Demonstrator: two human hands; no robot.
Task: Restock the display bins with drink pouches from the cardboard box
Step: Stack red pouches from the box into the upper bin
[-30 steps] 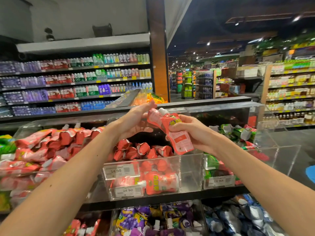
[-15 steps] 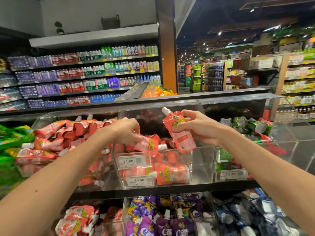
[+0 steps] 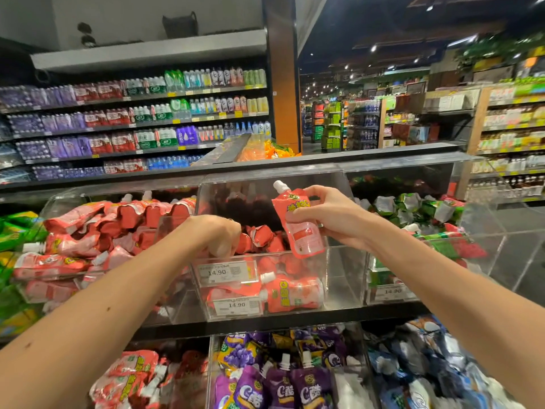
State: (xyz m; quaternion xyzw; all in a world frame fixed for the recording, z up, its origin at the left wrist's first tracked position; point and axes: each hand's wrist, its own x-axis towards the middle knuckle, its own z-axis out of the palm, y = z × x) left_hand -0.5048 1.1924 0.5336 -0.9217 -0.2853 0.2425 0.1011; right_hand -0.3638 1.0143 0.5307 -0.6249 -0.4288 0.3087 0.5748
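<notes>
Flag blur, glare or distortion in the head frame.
Head view: wide-angle bows the shelf edges toward the borders; blue pouches at bottom right are motion-smeared; the red pouch in the right hand and the 14.90 price tag read sharp; the clear bin wall shows faint reflections; ceiling spots flare.

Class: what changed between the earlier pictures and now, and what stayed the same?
The left hand carried its red drink pouch down into the middle clear plastic bin; its curled fingers now hide it. The right hand still holds the red white-spouted pouch raised.
</notes>
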